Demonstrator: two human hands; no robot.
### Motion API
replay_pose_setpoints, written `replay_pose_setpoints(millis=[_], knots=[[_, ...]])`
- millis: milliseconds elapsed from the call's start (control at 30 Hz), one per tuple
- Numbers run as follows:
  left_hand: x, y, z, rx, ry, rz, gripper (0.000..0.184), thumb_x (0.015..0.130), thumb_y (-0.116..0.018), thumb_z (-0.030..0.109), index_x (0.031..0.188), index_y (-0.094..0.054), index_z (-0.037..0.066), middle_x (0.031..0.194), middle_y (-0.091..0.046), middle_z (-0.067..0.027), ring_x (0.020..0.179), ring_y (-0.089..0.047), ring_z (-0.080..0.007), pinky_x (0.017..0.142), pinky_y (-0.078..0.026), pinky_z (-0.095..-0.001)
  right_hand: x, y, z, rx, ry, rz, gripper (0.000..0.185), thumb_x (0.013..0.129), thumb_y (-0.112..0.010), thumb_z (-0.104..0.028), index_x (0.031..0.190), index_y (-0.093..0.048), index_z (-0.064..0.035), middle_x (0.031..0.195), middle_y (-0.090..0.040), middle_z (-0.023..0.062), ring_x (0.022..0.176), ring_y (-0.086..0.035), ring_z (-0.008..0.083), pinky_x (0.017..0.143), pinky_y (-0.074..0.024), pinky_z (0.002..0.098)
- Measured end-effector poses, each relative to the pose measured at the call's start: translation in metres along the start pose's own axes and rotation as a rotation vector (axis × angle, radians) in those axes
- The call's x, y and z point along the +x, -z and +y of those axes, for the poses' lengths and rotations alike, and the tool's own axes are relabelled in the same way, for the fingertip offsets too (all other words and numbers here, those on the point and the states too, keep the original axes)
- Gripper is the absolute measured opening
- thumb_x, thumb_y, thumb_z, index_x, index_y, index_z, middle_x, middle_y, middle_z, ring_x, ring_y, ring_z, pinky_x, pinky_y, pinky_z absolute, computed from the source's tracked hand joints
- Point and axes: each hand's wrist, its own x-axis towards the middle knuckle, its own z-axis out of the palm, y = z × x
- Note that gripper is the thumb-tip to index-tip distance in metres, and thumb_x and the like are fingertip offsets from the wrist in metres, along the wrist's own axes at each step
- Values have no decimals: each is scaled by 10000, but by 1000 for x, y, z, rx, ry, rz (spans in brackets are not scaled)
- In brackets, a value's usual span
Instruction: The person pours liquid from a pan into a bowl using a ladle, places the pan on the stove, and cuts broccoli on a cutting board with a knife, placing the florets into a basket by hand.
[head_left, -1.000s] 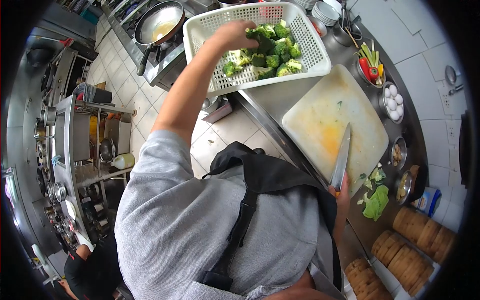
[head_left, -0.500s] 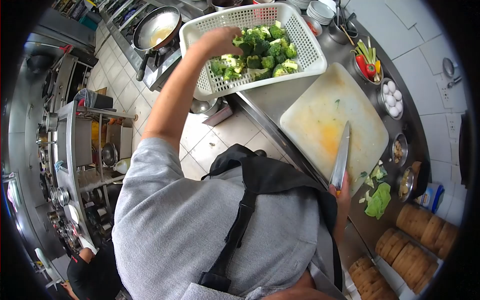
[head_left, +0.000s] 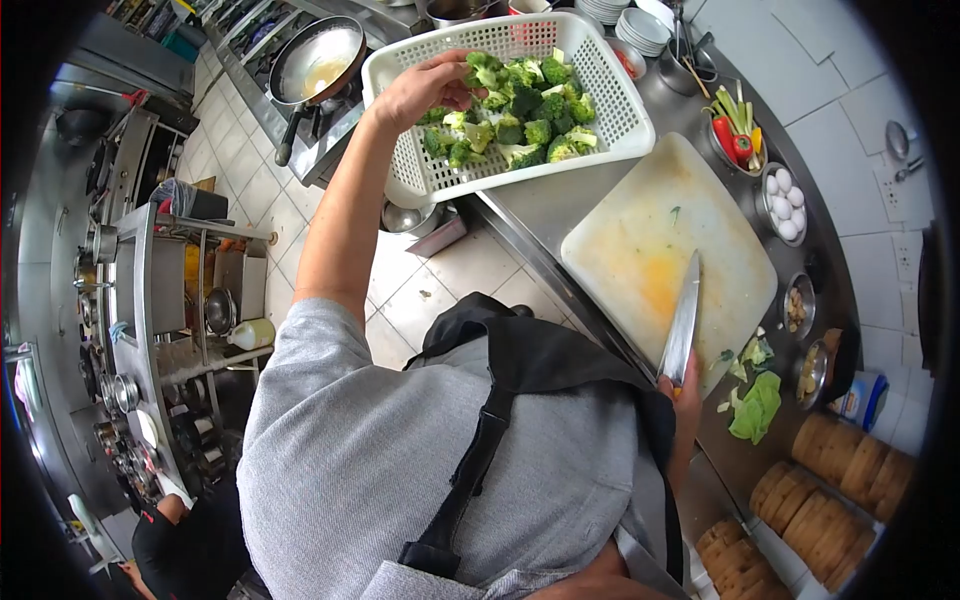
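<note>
My left hand (head_left: 428,90) is over the left part of a white perforated basket (head_left: 630,100), palm partly turned up and fingers curled. A broccoli floret (head_left: 486,70) is pinched at its fingertips, above more cut broccoli (head_left: 538,131) lying in the basket. Lower right, my right hand (head_left: 685,392) is wrapped round the handle of a large knife (head_left: 682,320). The blade lies over the near right part of a white cutting board (head_left: 610,215), which has a yellow-orange stain and small green scraps.
A frying pan (head_left: 318,62) rests on the stove at upper left. Along the counter's right side stand bowls of peppers (head_left: 741,148), eggs (head_left: 785,204) and other pieces, then green leaves (head_left: 756,407) and bamboo steamers (head_left: 808,520). A co-worker (head_left: 190,545) is at lower left.
My left hand has drawn back a little to the left and turned, bringing its curled fingers and the floret into view. My right hand and the knife have barely moved.
</note>
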Motion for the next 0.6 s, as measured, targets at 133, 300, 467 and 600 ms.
replay_pose_setpoints(millis=[133, 300, 467, 600], knots=[[-11, -13, 15, -193, -25, -59, 444, 1102, -383, 173, 1530, -457, 82, 1154, -725, -160, 863, -648, -149, 842, -554, -307, 1, 2, -3, -23, -19, -20, 712, 917, -640, -194, 1585, -399, -130, 1134, -711, 243, 953, -726, 371, 839, -555, 437], [-20, -34, 26, -301, -179, -99, 456, 1044, -426, 98, 1496, -489, 98, 1193, -677, -87, 981, -663, -155, 893, -560, -343, 0, -1, -3, -34, 25, 34, 709, 916, -601, -188, 1589, -385, -138, 1114, -706, 262, 954, -719, 422, 840, -553, 465], [-52, -148, 36, -358, -299, -305, 448, 1018, -628, 167, 1441, -503, 93, 1295, -681, -91, 1122, -692, -221, 896, -567, -344, 4, 0, -5, -15, -68, -82, 706, 903, -544, -155, 1590, -384, -188, 926, -694, 282, 865, -688, 480, 796, -537, 531], [-51, -212, 18, -517, -229, -397, 441, 982, -691, 146, 1384, -511, 119, 1275, -687, -123, 1092, -703, -249, 882, -570, -334, 0, 2, -23, -89, -119, -48, 706, 897, -538, -155, 1586, -389, -184, 908, -685, 298, 850, -677, 490, 782, -530, 562]])
